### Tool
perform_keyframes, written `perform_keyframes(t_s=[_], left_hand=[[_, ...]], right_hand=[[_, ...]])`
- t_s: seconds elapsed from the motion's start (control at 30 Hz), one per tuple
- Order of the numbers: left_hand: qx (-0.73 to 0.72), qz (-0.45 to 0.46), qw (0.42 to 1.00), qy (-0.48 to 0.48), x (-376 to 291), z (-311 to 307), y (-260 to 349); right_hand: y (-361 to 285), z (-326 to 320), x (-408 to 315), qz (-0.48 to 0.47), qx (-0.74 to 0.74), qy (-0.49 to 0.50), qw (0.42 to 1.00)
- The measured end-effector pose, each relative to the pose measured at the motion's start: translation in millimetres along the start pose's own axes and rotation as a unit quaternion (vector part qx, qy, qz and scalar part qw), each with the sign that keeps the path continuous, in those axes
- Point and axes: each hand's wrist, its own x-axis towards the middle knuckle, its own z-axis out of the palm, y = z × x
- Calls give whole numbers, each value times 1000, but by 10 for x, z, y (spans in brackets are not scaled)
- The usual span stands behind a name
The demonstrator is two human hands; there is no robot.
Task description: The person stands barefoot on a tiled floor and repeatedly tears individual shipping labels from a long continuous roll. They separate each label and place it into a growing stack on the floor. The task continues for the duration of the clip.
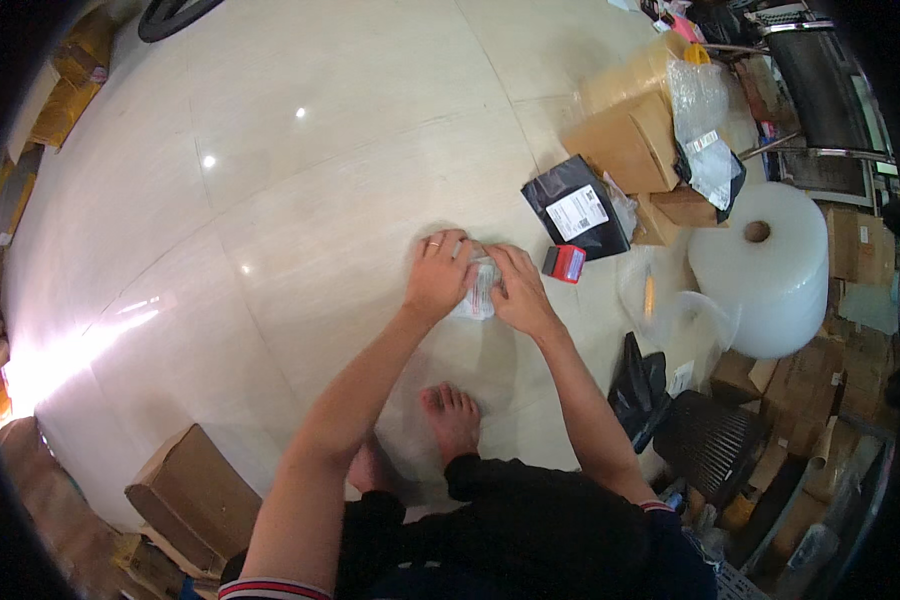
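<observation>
Both hands are low over the tiled floor, on either side of a small clear-wrapped packet [479,291] with a printed white label. My left hand [440,274], with a ring on one finger, presses on its left and upper edge. My right hand [521,289] holds its right edge with bent fingers. The undersides of the fingers are hidden. Just right of the hands lies a small red and black object [565,263], possibly a stamp. Behind it a black plastic parcel [562,180] bears a white printed label.
A large roll of bubble wrap [772,277] stands at the right, its loose end on the floor. Cardboard boxes [619,142] are stacked at the upper right, near a metal-framed chair [817,90]. A black plastic bag [637,390] lies lower right. Another cardboard box [195,502] stands lower left.
</observation>
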Motion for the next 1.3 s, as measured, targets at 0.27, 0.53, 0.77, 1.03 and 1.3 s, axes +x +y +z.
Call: perform_keyframes(t_s=[0.27,0.53,0.77,1.03,1.3], left_hand=[[41,-60,988,-138,-285,-368,184],[77,-118,975,-170,-179,-259,341],[40,-94,986,-132,-288,-244,336],[40,-45,994,-96,-415,-227,305],[-187,-81,979,6,-696,-223,189]], right_hand=[[-307,-154,84,29,-76,-136,987],[-340,-158,115,41,-79,-160,983],[-310,-48,72,20,-77,-153,985],[-419,-114,126,39,-73,-190,978],[-280,-36,-46,39,24,-166,985]])
